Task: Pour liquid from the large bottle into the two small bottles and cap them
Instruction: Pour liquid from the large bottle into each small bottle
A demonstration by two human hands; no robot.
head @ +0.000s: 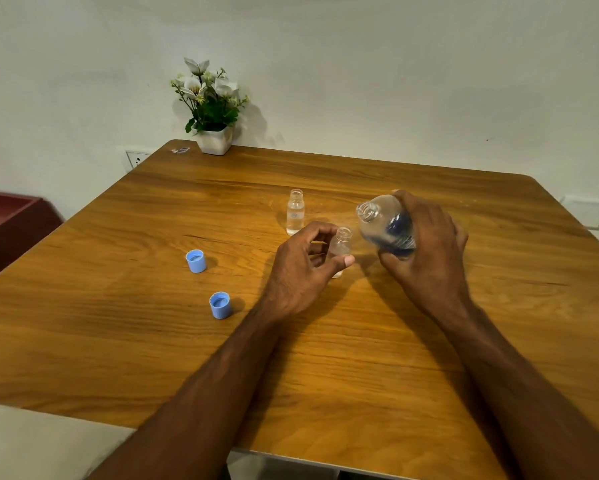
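Note:
My right hand [429,244] grips the large clear bottle [384,223] with a blue label, uncapped and tilted to the left, its mouth just above and right of a small bottle's neck. My left hand [305,268] holds that small clear bottle [341,245] upright on the wooden table [326,358], thumb in front of it and fingers curled behind it. A second small bottle [295,212] stands open a little farther back, with clear liquid in it. Two blue caps lie to the left, one [196,261] farther and one [220,305] nearer, both open side up.
A white pot of flowers [212,112] stands at the table's far left corner, with a small wrapper [180,150] beside it. A dark red piece of furniture [10,223] is off the left edge. A wall socket [136,158] shows behind the table.

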